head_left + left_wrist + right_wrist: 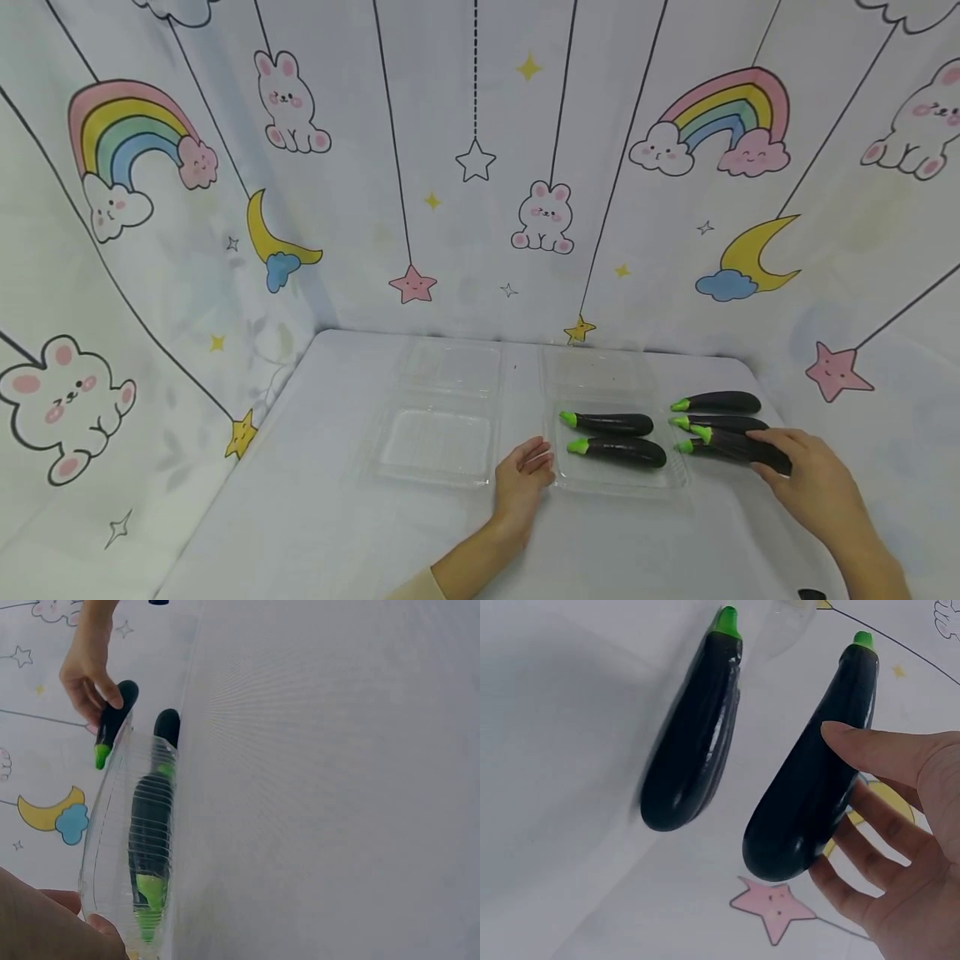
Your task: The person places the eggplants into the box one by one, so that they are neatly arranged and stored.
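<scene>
My right hand (813, 479) grips a dark eggplant (738, 446) with a green stem, held above other eggplants on the table. The right wrist view shows the thumb on one side of that eggplant (814, 765) and the fingers around the other. Beside it lies another eggplant (694, 727). My left hand (521, 483) holds the left edge of a clear plastic container (600, 485), its fingers and thumb around the rim in the left wrist view. Two eggplants, the back one (611, 423) and the front one (622, 452), lie side by side in that container.
A second clear container (435, 446) with its lid opened back stands to the left. Right of the near container, a farther eggplant (720, 402) lies by the table's right edge. A cloth (472, 225) printed with rainbows and bunnies hangs behind the white table (330, 517).
</scene>
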`<state>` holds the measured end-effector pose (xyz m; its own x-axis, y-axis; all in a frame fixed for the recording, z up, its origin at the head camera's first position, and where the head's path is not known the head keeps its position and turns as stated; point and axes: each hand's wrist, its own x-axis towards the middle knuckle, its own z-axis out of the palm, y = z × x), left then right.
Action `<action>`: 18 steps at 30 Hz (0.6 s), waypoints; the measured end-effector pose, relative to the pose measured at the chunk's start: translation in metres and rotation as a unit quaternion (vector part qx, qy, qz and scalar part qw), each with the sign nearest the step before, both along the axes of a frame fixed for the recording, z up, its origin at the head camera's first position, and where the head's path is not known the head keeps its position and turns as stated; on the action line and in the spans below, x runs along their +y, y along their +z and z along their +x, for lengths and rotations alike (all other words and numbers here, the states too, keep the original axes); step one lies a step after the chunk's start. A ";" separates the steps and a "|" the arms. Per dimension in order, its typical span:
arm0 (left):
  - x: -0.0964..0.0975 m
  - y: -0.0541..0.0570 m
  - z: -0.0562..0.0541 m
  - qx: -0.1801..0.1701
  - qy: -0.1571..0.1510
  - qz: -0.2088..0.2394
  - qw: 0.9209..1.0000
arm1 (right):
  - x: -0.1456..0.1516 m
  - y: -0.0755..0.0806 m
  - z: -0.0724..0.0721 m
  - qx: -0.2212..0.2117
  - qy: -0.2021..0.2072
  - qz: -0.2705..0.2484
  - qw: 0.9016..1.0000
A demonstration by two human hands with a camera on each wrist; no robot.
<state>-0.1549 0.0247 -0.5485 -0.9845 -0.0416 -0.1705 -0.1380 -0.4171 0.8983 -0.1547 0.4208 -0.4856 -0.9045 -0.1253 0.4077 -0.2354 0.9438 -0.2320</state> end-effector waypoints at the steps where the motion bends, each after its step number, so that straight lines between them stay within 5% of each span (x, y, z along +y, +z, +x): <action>1: 0.000 0.000 0.000 0.001 0.000 -0.001 1.000 | -0.001 0.001 0.000 -0.001 0.000 0.000 1.000; 18: -0.001 0.002 0.002 0.001 0.001 0.008 1.000 | -0.016 0.015 -0.001 -0.008 0.004 0.000 1.000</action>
<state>-0.1532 0.0238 -0.5466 -0.9848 -0.0403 -0.1687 -0.1352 -0.4308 0.8923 -0.1556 0.4048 -0.4710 -0.9096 -0.1328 0.3937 -0.2397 0.9417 -0.2362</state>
